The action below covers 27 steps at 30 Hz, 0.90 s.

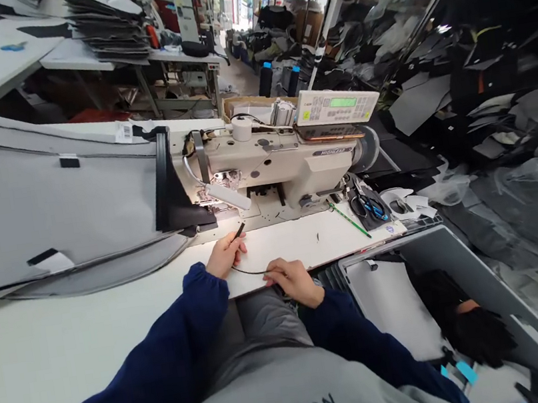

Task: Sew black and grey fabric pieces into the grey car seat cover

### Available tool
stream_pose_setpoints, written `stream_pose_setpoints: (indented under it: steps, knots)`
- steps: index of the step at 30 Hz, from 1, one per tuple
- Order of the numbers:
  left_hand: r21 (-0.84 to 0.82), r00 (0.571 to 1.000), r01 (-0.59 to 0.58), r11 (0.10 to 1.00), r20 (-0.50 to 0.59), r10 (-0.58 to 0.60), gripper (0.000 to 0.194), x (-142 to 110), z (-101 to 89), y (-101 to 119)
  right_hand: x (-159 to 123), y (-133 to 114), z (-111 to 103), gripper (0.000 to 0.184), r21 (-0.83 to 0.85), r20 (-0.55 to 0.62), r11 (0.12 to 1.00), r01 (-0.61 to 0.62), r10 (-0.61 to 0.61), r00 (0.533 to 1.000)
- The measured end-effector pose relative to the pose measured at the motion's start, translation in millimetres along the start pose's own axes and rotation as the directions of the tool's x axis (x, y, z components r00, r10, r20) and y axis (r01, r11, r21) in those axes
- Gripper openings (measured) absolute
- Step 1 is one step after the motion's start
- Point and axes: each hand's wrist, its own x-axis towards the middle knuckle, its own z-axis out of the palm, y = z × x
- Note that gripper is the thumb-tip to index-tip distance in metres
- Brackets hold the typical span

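Observation:
A thin black strip (pixel 248 272) runs between my two hands over the front edge of the white table. My left hand (pixel 226 253) is closed on it, and a short black end sticks up past the fingers toward the machine. With fingertips pinched, my right hand (pixel 291 280) grips the strip lower and to the right. Just beyond them stands a sewing machine (pixel 283 159), its small lamp lit near the needle. A large grey fabric panel (pixel 106 195) with black edging lies left of the machine, its black corner reaching the needle area.
Right of the machine lie a green pencil (pixel 350 220), blue-handled scissors (pixel 374 208) and a white tape roll (pixel 397 199). A grey bin (pixel 461 240) holding fabric pieces sits at my right. Fabric stacks (pixel 106 27) stand on the far table; piled material fills the right side.

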Motion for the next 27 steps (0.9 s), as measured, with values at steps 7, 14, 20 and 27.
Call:
stream_pose_setpoints:
  steps: [7,14,20,27]
  knots:
    - [0.439,0.978,-0.168,0.883,0.183,0.095,0.041,-39,-20.3,15,59,-6,16,0.015,0.163,-0.261,0.980,0.114,-0.069,0.963]
    - [0.488,0.987,-0.101,0.867,0.157,0.027,0.042,-49,-23.8,23,68,-6,28,0.012,0.185,-0.241,0.971,0.152,-0.105,0.965]
    - [0.521,0.976,-0.158,0.839,0.211,0.053,0.038,-52,-27.7,22,65,-7,30,0.013,0.195,-0.195,0.967,0.164,-0.126,0.973]
    - [0.617,0.911,-0.390,0.683,0.152,0.383,0.034,-54,-30.7,18,65,-6,48,0.015,0.327,-0.250,0.938,0.118,-0.035,0.968]
